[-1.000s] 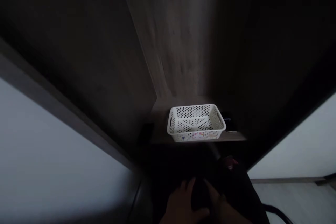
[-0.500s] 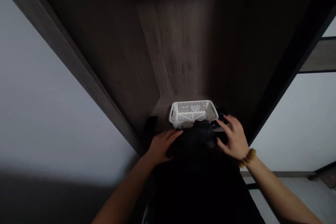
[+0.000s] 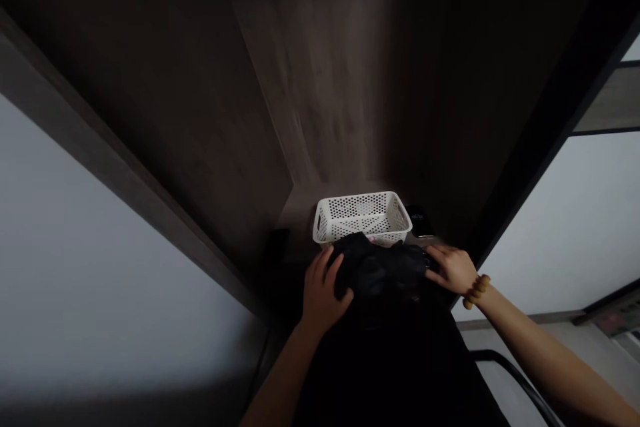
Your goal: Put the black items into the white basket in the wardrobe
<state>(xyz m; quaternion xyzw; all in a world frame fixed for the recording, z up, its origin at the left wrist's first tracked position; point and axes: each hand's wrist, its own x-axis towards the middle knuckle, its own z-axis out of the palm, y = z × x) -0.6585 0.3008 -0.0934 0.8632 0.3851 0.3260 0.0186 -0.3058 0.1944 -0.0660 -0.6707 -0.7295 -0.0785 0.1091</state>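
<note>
A crumpled black garment (image 3: 383, 270) is bunched up in front of a white perforated plastic basket (image 3: 357, 217) that stands on a dark wooden shelf (image 3: 300, 203) inside a cabinet. My left hand (image 3: 323, 290) grips the garment's left side with curled fingers. My right hand (image 3: 453, 269), with a bead bracelet (image 3: 476, 291) on the wrist, holds its right side with fingers pressed on the cloth. The rest of the black cloth hangs down below my hands. The basket looks empty.
A small dark object (image 3: 419, 223) lies on the shelf to the right of the basket. Dark wooden cabinet walls (image 3: 175, 127) close in on both sides. White door panels (image 3: 75, 260) flank the opening. A black curved tube (image 3: 520, 383) shows at lower right.
My hands rose with the black garment from below the shelf to the basket's front edge. In the last half second they closed in and bunched the cloth.
</note>
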